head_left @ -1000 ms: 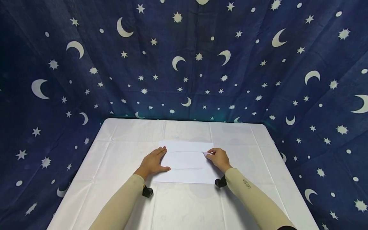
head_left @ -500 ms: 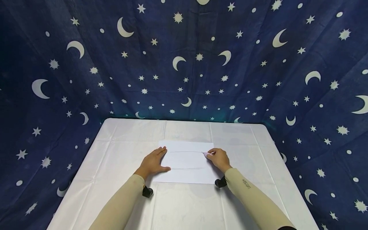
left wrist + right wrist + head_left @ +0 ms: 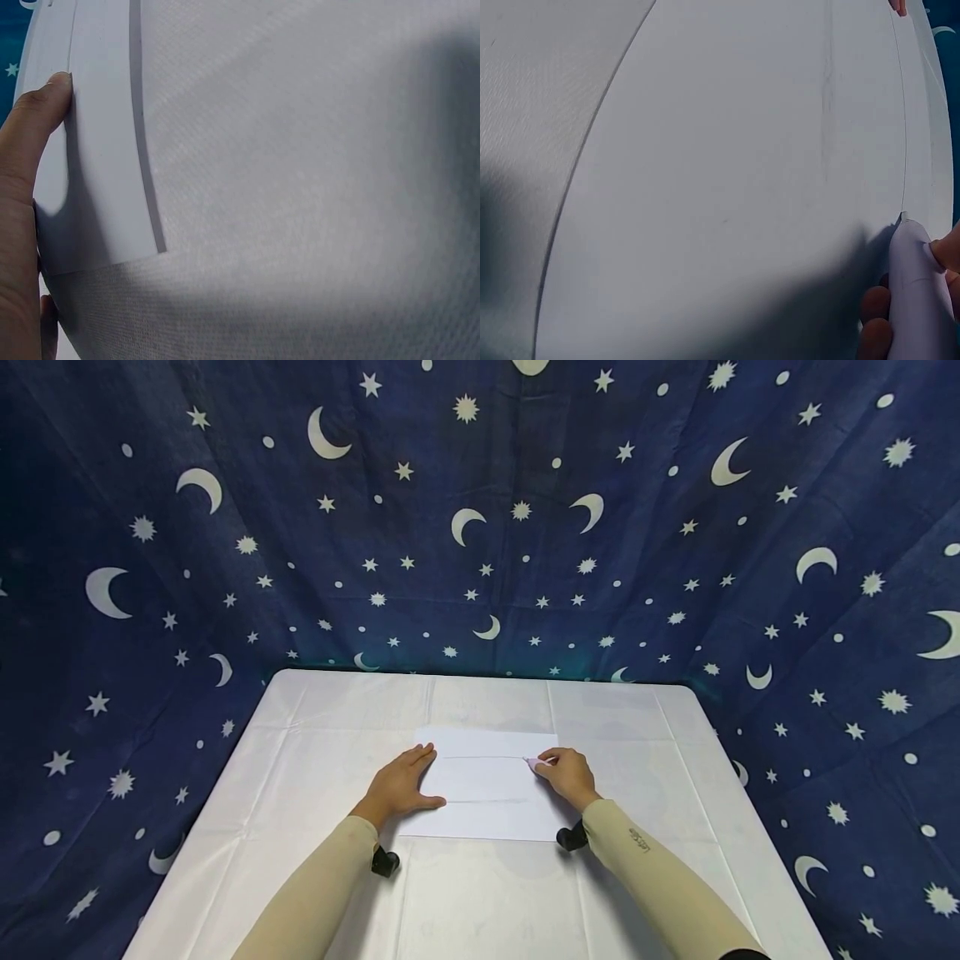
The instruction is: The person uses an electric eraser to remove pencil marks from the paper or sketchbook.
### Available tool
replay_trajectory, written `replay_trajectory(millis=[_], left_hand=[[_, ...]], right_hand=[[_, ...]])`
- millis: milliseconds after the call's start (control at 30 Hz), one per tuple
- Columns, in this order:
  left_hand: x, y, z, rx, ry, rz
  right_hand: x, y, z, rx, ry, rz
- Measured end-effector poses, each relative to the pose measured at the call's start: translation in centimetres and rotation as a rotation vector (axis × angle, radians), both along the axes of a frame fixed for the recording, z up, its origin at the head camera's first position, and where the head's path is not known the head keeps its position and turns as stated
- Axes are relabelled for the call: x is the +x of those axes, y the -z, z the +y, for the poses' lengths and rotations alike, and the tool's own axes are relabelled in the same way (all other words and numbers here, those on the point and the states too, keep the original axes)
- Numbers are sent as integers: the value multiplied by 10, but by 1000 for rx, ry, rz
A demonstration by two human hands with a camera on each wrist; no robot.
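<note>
A white sheet of paper (image 3: 487, 781) lies flat on the white-covered table. My left hand (image 3: 400, 783) rests over its left edge, thumb and fingers spread; in the left wrist view a fingertip touches the paper (image 3: 112, 150) at a thin line. On the right, my right hand (image 3: 572, 774) pinches a small lavender utility knife (image 3: 913, 300) between thumb and fingers. Its short metal tip meets the right end of a thin line (image 3: 904, 135) running across the upper part of the sheet. Lower down is a fainter, smudged line (image 3: 826, 90).
The white cloth on the table (image 3: 622, 718) has fold creases. A dark blue curtain (image 3: 420, 527) with moons and stars hangs close behind the table and along both sides. A black wrist-camera mount (image 3: 386, 862) juts from the left wrist, another (image 3: 572, 837) from the right.
My right hand, with the utility knife in it, has shifted slightly left along the upper line. The left hand and the paper stay in place.
</note>
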State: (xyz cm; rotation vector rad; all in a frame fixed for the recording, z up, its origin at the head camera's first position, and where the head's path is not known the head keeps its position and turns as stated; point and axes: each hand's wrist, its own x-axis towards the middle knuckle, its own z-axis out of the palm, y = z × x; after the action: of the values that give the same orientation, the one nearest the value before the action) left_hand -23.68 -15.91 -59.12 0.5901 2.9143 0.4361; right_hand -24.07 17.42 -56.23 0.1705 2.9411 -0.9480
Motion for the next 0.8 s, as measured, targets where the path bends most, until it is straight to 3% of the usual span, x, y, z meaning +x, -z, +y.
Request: replay_trajectory(millis=[433, 800], left_hand=[[1, -1, 0, 0, -1, 4], [1, 1, 1, -7, -14, 1]], right_hand=[[2, -3, 11, 2, 19, -9], [1, 1, -2, -10, -2, 20]])
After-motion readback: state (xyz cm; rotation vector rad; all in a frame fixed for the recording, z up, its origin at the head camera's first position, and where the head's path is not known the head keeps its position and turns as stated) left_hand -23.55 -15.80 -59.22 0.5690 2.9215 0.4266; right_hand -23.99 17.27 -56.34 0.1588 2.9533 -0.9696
